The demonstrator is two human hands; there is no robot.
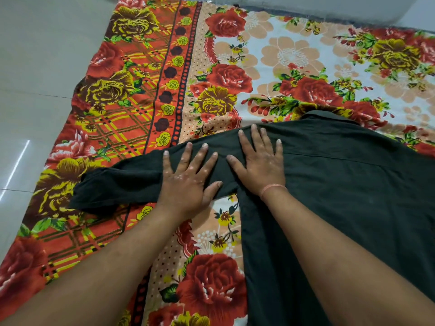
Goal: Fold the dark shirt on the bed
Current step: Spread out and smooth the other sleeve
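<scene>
The dark shirt [341,184] looks soft, light and floppy. Both hands, left hand [186,182] and right hand [261,165], press it flat with fingers spread. Probably best to pinch the sleeve [117,187] end.

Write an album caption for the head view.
A person's left hand and right hand press flat on the sleeve and shoulder of a dark fabric shirt spread over a red floral bedsheet.

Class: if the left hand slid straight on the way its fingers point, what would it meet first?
The left hand lies flat on the sleeve; just ahead the sleeve ends, so it would likely meet only the floral sheet.
</scene>
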